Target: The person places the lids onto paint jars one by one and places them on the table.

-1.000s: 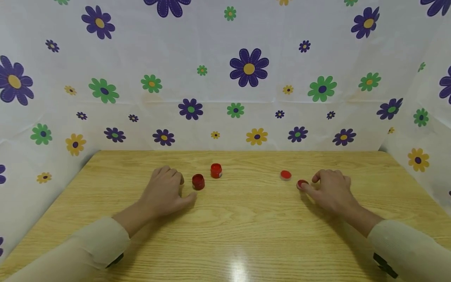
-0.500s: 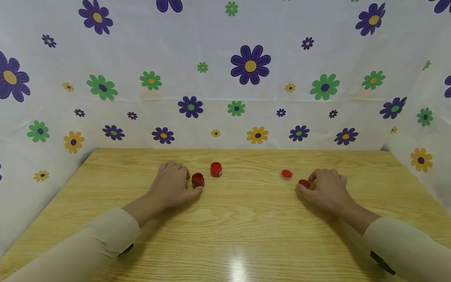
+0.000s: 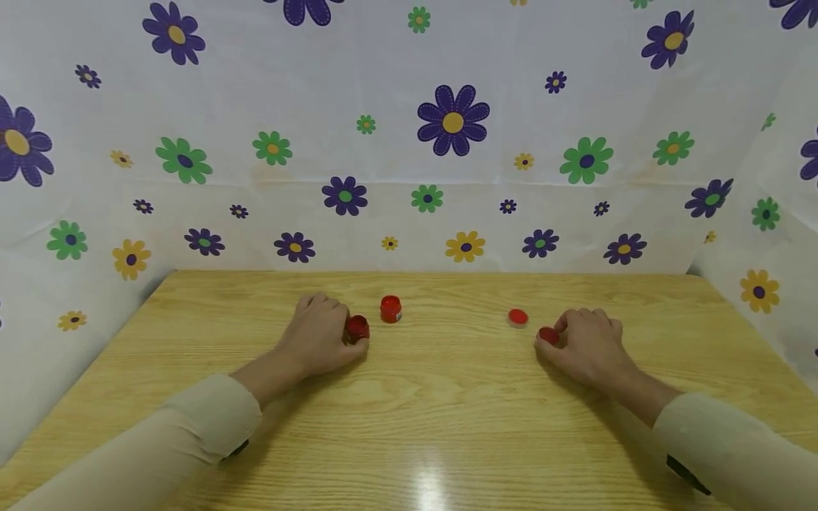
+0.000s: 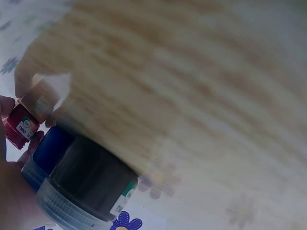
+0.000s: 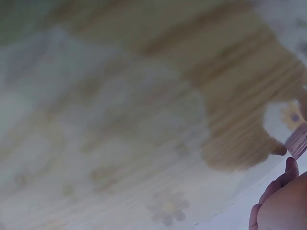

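Observation:
My left hand (image 3: 319,335) grips a small dark red paint jar (image 3: 358,327), thumb on its near side and fingers behind. The jar is open at the top, and its label shows in the left wrist view. Over on the right, my right hand (image 3: 591,349) pinches a dark red round lid (image 3: 547,335) between thumb and fingers at the table surface. Only the lid's ridged edge (image 5: 297,142) shows at the side of the right wrist view. Just behind the left hand's jar stands a brighter red open paint jar (image 3: 391,310). A bright red lid (image 3: 517,317) lies left of the right hand.
The wooden table (image 3: 434,397) ends at a white flowered cloth (image 3: 383,85) at the back and sides. In the left wrist view a blue jar (image 4: 53,151) and a black jar (image 4: 93,172) with clear ridged lids appear large near the camera.
My left hand has moved right and closed its thumb and fingers around the dark red jar. My right thumb and fingers have closed on the dark red lid.

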A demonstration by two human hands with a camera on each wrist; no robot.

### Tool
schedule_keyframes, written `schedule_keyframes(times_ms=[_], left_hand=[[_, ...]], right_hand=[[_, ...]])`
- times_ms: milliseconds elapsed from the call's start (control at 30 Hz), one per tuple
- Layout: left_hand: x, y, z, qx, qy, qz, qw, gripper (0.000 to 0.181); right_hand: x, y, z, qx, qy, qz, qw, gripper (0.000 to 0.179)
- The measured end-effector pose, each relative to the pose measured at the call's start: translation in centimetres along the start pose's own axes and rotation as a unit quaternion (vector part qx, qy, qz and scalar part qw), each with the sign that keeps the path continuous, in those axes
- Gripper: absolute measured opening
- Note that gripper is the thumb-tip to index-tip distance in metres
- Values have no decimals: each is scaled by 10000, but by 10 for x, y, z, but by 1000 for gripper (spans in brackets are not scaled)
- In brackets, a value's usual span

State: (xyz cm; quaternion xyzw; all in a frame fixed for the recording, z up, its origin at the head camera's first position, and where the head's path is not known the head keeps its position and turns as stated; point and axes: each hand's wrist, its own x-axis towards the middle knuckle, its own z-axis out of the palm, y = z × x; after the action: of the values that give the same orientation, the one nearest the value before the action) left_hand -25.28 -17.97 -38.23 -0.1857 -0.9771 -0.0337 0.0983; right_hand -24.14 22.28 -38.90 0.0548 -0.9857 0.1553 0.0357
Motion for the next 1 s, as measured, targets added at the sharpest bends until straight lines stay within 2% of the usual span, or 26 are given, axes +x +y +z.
schedule_keyframes(times_ms=[367, 733, 1000], left_hand=[[-7, 9, -3, -266, 571, 428, 9971, 33], [-24, 19, -8, -403, 609, 494, 9961, 33], [-35, 30, -10, -613, 805, 676, 9926, 31]], right_hand=[[-10, -5, 1, 412, 81, 125, 9990, 38], [-26, -17, 3, 858, 93, 128, 9962, 33], [-40, -34, 4, 1168, -11, 98, 9931, 32]])
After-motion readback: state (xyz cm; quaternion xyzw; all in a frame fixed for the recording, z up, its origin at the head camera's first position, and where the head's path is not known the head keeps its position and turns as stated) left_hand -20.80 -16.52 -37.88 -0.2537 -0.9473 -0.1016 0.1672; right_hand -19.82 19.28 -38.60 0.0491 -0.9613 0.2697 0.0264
